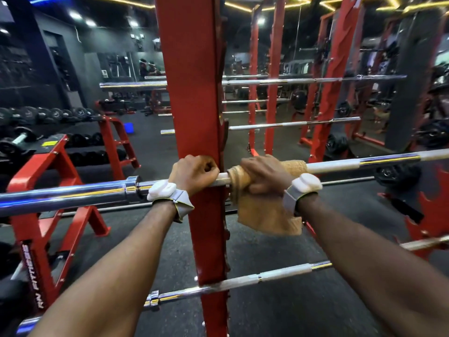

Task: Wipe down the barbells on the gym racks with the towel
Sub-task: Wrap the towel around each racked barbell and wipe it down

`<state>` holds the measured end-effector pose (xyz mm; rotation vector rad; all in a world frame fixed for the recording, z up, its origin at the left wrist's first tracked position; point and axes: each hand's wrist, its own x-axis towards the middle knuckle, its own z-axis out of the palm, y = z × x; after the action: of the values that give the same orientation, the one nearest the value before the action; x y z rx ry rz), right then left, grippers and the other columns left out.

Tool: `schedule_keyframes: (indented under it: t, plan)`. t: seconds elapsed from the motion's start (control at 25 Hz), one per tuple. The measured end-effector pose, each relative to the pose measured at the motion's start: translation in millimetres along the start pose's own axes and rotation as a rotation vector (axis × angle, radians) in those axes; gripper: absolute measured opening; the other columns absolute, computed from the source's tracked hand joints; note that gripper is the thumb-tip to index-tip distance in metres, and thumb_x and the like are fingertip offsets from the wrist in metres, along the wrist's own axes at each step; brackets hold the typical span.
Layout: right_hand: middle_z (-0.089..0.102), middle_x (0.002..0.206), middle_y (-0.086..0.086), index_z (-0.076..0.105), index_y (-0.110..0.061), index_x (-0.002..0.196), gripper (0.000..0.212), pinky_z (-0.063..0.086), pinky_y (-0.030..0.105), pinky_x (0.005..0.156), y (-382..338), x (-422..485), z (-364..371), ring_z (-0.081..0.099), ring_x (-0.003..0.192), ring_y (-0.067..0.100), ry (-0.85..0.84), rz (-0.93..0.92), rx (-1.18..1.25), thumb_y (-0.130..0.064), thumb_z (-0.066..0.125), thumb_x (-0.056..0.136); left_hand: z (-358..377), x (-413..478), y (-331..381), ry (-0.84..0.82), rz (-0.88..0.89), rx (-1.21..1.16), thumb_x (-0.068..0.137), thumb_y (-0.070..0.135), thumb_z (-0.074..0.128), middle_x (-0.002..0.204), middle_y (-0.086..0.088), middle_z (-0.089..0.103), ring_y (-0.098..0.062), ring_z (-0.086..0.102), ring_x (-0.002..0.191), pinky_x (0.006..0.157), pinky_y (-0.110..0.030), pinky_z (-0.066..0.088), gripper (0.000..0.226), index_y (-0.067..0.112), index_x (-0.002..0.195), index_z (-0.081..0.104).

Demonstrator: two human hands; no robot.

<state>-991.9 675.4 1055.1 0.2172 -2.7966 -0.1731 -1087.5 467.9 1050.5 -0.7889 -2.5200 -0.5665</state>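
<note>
A chrome barbell (73,193) runs across the view at waist height, resting on a red rack upright (194,93). My left hand (194,173) grips the bar just in front of the upright. To the right of the upright, my right hand (263,173) grips a tan towel (267,215) wrapped round the same bar, its loose end hanging below. A second barbell (243,282) lies lower on the rack. More barbells (291,81) sit higher up and farther back.
A red dumbbell rack (60,166) with black dumbbells stands to the left. Further red rack posts (332,93) and weight plates (393,172) stand on the right. The floor (279,312) is dark rubber matting. A mirror wall lies behind.
</note>
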Motion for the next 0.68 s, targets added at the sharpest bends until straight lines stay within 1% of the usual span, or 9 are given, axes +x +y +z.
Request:
schedule_keyframes:
  t: [0.08, 0.16, 0.2, 0.28, 0.4, 0.48, 0.56, 0.64, 0.68]
  plan:
    - [0.067, 0.099, 0.006, 0.056, -0.015, 0.101, 0.046, 0.041, 0.038, 0.072, 13, -7, -2, 0.063, 0.094, 0.033, 0.021, 0.045, -0.065, -0.043, 0.062, 0.065, 3, 0, 0, 0.003, 0.006, -0.012, 0.075, 0.051, 0.051, 0.086, 0.001, 0.072, -0.03, 0.068, 0.089, 0.072, -0.031, 0.05, 0.028, 0.041, 0.094, 0.069]
    - [0.066, 0.102, 0.002, 0.055, -0.02, 0.102, 0.044, 0.038, 0.038, 0.079, -13, 4, 11, 0.062, 0.099, 0.029, 0.102, 0.133, -0.181, -0.045, 0.067, 0.068, 5, 0, 2, 0.041, 0.006, -0.007, 0.073, 0.056, 0.048, 0.083, 0.001, 0.072, -0.029, 0.068, 0.086, 0.07, -0.031, 0.05, 0.033, 0.04, 0.092, 0.068]
    - [0.066, 0.101, 0.001, 0.056, -0.02, 0.101, 0.043, 0.039, 0.04, 0.083, -32, 14, 18, 0.062, 0.099, 0.029, 0.115, 0.164, -0.18, -0.044, 0.069, 0.068, 5, 1, 3, 0.048, 0.002, -0.005, 0.072, 0.057, 0.048, 0.083, 0.001, 0.071, -0.029, 0.068, 0.086, 0.071, -0.031, 0.05, 0.033, 0.039, 0.092, 0.068]
    - [0.064, 0.095, 0.002, 0.056, -0.019, 0.097, 0.042, 0.041, 0.043, 0.083, -53, 20, 27, 0.062, 0.094, 0.03, 0.191, 0.121, -0.154, -0.041, 0.069, 0.065, 5, 0, 2, 0.038, 0.001, 0.0, 0.074, 0.057, 0.049, 0.085, 0.002, 0.072, -0.028, 0.068, 0.087, 0.072, -0.031, 0.051, 0.032, 0.039, 0.092, 0.068]
    - [0.065, 0.094, 0.002, 0.056, -0.017, 0.098, 0.043, 0.041, 0.039, 0.075, -6, -1, 15, 0.062, 0.089, 0.028, 0.221, 0.003, -0.182, -0.043, 0.063, 0.064, 3, 0, 1, 0.017, 0.015, -0.001, 0.078, 0.053, 0.052, 0.089, 0.002, 0.072, -0.03, 0.067, 0.091, 0.073, -0.032, 0.05, 0.028, 0.039, 0.095, 0.069]
    - [0.065, 0.096, 0.002, 0.057, -0.018, 0.098, 0.044, 0.04, 0.04, 0.077, 2, -11, 18, 0.062, 0.09, 0.028, 0.223, 0.089, -0.213, -0.045, 0.059, 0.064, 3, -2, 2, 0.0, 0.021, 0.01, 0.079, 0.051, 0.052, 0.089, 0.001, 0.072, -0.031, 0.067, 0.091, 0.073, -0.032, 0.049, 0.026, 0.038, 0.095, 0.069]
    - [0.062, 0.092, 0.002, 0.057, -0.019, 0.095, 0.035, 0.04, 0.042, 0.078, -35, -1, 29, 0.059, 0.087, 0.028, 0.224, 0.203, -0.265, -0.042, 0.062, 0.069, 2, -1, 4, 0.014, 0.027, 0.02, 0.079, 0.051, 0.052, 0.086, 0.0, 0.072, -0.03, 0.067, 0.088, 0.072, -0.032, 0.05, 0.027, 0.035, 0.093, 0.069]
    - [0.059, 0.088, 0.003, 0.057, -0.019, 0.093, 0.026, 0.042, 0.042, 0.076, -54, 9, 35, 0.057, 0.083, 0.028, 0.3, 0.11, -0.253, -0.038, 0.058, 0.075, 2, 0, 3, 0.03, 0.036, 0.008, 0.078, 0.052, 0.05, 0.083, 0.0, 0.071, -0.03, 0.068, 0.086, 0.071, -0.031, 0.052, 0.03, 0.034, 0.092, 0.069]
    - [0.059, 0.091, 0.003, 0.058, -0.018, 0.097, 0.029, 0.042, 0.041, 0.075, -45, 4, 34, 0.057, 0.084, 0.028, 0.287, 0.042, -0.268, -0.037, 0.058, 0.074, 1, 0, 2, 0.017, 0.04, 0.004, 0.078, 0.053, 0.049, 0.083, 0.0, 0.071, -0.029, 0.068, 0.087, 0.071, -0.031, 0.051, 0.031, 0.035, 0.092, 0.069]
